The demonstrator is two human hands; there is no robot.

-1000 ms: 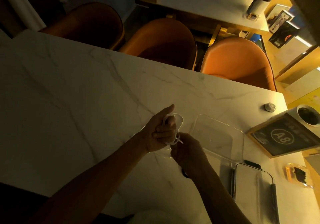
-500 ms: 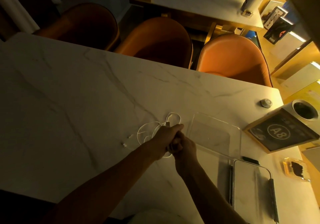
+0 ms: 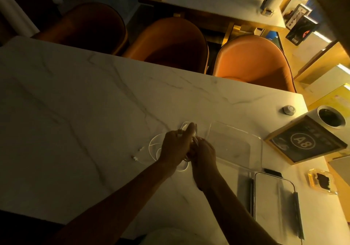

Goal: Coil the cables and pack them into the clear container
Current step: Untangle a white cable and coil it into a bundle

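Note:
A thin white cable (image 3: 153,146) lies in loose loops on the marble table (image 3: 75,121), its two plug ends (image 3: 135,157) trailing to the left. My left hand (image 3: 176,146) is closed around a small coil of the cable, index finger stretched forward. My right hand (image 3: 203,152) presses against it from the right and pinches the same cable between the hands. The clear container (image 3: 236,146) sits open and empty just right of my hands. Its lid (image 3: 272,197) with dark clips lies nearer to me on the right.
A framed "A8" sign (image 3: 305,142) and a white cup-like cylinder (image 3: 330,116) stand at the right edge, with a small round knob (image 3: 289,109) behind. A small clear tray with something dark (image 3: 321,181) lies at the far right. Three orange chairs (image 3: 253,62) line the far side.
My left hand has stretched its index finger forward over the small loop. Both hands stay together on the cable beside the container, and the loose loops and plug ends lie as before.

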